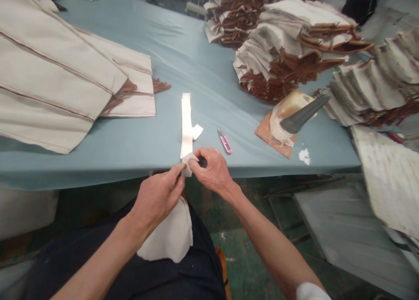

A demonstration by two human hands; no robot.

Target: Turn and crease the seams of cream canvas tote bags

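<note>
At the table's front edge, my right hand [212,169] is closed, thumb and finger pinching a small white strip piece [190,158]. A dark patch shows under its curled fingers, and I cannot make out what it is. My left hand [161,193] meets it from the left, its fingertips pressed together at the lower end of the same piece. Below the left hand a cream fabric piece [170,236] with a rounded lower edge hangs over my lap; its top is hidden by the fingers. Just beyond both hands lies a long white strip [186,121], with a short folded bit [197,131] at its side.
Pink-handled thread snips [225,143] lie right of the strip. A glue-smeared container with a grey handle [304,114] stands on a brown board [276,145]. Cream panels with brown piping [59,73] cover the left. Stacked cream-and-brown pieces [271,60] fill the back right of the blue-grey table [131,147].
</note>
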